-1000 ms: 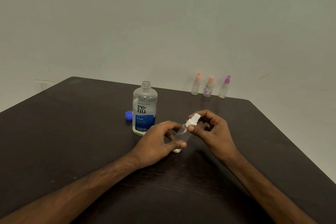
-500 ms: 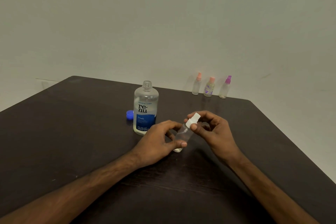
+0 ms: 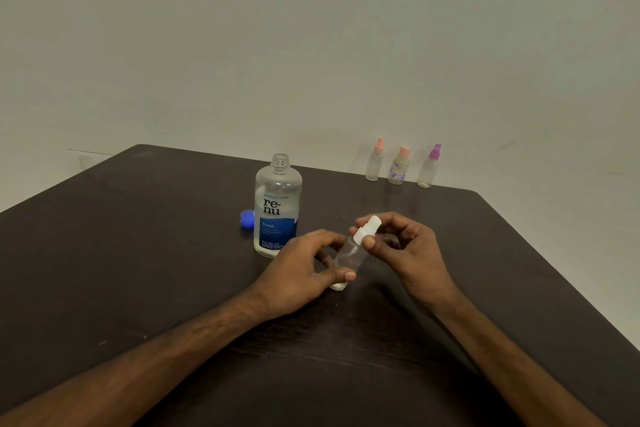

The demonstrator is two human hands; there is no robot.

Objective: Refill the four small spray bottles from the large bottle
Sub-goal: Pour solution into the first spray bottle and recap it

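Note:
A small clear spray bottle (image 3: 349,255) with a white spray top (image 3: 366,229) is tilted between my hands, its base on the dark table (image 3: 138,253). My left hand (image 3: 301,274) grips its body. My right hand (image 3: 405,250) pinches the white top with thumb and fingers. The large clear bottle (image 3: 277,208) with a blue label stands uncapped just left of my hands. Its blue cap (image 3: 247,218) lies on the table beside it. Three small spray bottles stand at the far edge: one with a peach top (image 3: 375,161), a flowered one (image 3: 399,166), one with a purple top (image 3: 428,168).
The table's right edge runs diagonally close to my right forearm. A plain pale wall stands behind the far edge.
The hands and the small bottle have stayed almost in place; my right fingers have shifted slightly on the white top.

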